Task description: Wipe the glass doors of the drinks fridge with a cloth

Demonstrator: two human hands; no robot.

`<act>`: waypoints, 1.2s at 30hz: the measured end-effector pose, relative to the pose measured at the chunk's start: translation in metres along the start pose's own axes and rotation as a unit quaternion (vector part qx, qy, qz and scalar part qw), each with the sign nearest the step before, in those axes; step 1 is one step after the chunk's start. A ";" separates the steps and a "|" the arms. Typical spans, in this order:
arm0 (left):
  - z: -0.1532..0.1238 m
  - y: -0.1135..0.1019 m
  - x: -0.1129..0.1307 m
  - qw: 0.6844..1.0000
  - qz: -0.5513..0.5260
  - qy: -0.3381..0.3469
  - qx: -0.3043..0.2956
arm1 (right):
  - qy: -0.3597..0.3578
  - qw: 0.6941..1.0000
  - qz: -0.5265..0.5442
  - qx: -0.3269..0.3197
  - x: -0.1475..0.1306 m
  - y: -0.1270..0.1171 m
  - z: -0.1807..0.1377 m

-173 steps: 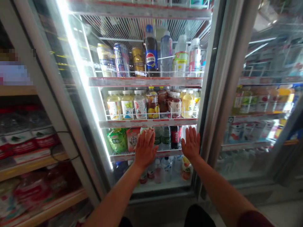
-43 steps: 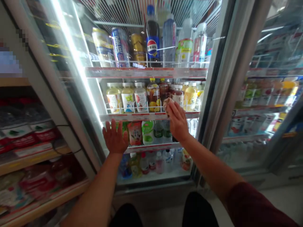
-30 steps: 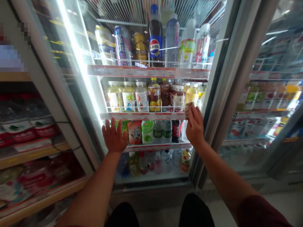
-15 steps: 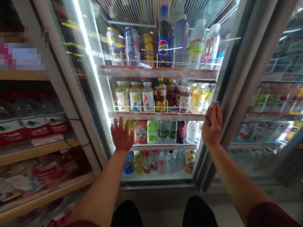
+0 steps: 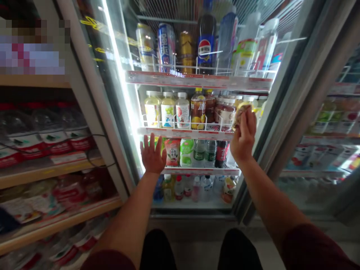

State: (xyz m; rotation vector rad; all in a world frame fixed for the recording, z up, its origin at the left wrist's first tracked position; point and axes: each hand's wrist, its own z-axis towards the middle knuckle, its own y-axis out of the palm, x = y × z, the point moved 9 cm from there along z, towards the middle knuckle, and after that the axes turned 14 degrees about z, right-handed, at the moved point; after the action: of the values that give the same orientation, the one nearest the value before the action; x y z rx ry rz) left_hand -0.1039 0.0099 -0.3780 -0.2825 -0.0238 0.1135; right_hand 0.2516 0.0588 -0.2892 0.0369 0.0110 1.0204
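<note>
In front of the glass-fronted drinks fridge, my left hand is raised with its fingers spread, holding nothing. It appears flat against the glass, before the lower left shelf. My right hand is closed on a crumpled, patterned cloth, which looks pressed to the glass at the height of the middle shelf's right side. Behind the cloth, a yellow drink bottle is mostly covered. Nearest my left hand, inside, stands a red drink carton. A green-and-white bottle is beside it.
A cola bottle and several cans line the upper shelf. At the left, an open shelf rack holds red-labelled bottles, with a thin black cable hanging there. Another glass-fronted fridge section is at the right. Upright metal frames separate the sections.
My right hand has moved the cloth left across the glass, away from the right frame. My left hand stays spread near the same shelf. The view has shifted slightly.
</note>
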 end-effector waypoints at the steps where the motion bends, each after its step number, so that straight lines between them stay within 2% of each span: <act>1: 0.000 -0.001 0.000 1.000 0.000 0.002 0.002 | -0.009 1.000 0.007 -0.010 -0.014 0.008 -0.012; 3: 0.000 -0.002 0.001 1.000 0.002 0.007 0.009 | -0.041 0.998 0.021 -0.047 -0.047 0.025 -0.048; 5: 0.000 -0.003 0.002 1.000 -0.001 0.013 0.013 | -0.084 0.989 0.027 -0.122 -0.076 0.046 -0.081; 6: -0.001 -0.003 0.002 1.000 -0.003 0.015 0.014 | -0.094 0.983 0.030 -0.153 -0.084 0.055 -0.087; 8: -0.001 -0.003 0.003 1.000 -0.008 0.019 0.019 | -0.086 0.980 0.033 -0.174 -0.086 0.066 -0.074; 11: -0.001 -0.003 0.003 1.000 -0.012 0.019 0.019 | -0.050 0.992 0.035 -0.109 -0.073 0.068 -0.022; 13: -0.001 -0.001 0.002 1.000 -0.022 0.014 0.010 | -0.035 0.996 0.036 -0.077 -0.071 0.070 -0.006; 16: -0.001 -0.001 0.001 0.999 -0.038 0.009 0.003 | -0.040 0.994 0.037 -0.094 -0.084 0.078 -0.032; 18: -0.002 -0.001 0.001 0.999 -0.039 0.010 0.005 | -0.071 0.985 0.041 -0.154 -0.101 0.088 -0.062; 20: -0.002 -0.001 0.002 0.999 -0.033 0.010 0.006 | -0.095 0.973 0.046 -0.207 -0.112 0.099 -0.072; 22: -0.002 -0.001 0.001 1.000 -0.028 0.004 0.003 | -0.085 0.974 0.049 -0.206 -0.112 0.105 -0.051; 24: -0.002 0.000 0.000 1.000 -0.031 -0.001 -0.002 | -0.055 0.984 0.050 -0.160 -0.105 0.108 -0.014; 26: -0.002 0.001 0.000 0.999 -0.036 -0.002 -0.004 | -0.028 0.990 0.053 -0.126 -0.101 0.112 0.009; 29: -0.002 0.001 0.001 1.000 -0.031 0.003 -0.001 | -0.027 0.990 0.057 -0.123 -0.111 0.120 -0.003; 33: -0.002 -0.001 0.002 1.000 -0.015 0.011 0.009 | -0.106 0.968 0.075 -0.215 -0.144 0.140 -0.039; 34: -0.002 -0.001 0.003 1.000 -0.014 0.011 0.010 | -0.107 0.965 0.081 -0.226 -0.147 0.145 -0.035; 36: -0.001 -0.002 0.003 1.000 -0.016 0.011 0.011 | -0.078 0.971 0.091 -0.205 -0.143 0.150 -0.012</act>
State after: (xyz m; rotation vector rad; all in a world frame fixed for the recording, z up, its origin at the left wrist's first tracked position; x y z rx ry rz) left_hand -0.1003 0.0080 -0.3787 -0.2613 -0.0056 0.0795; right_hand 0.0485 0.0151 -0.2968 -0.2639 -0.3531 1.1840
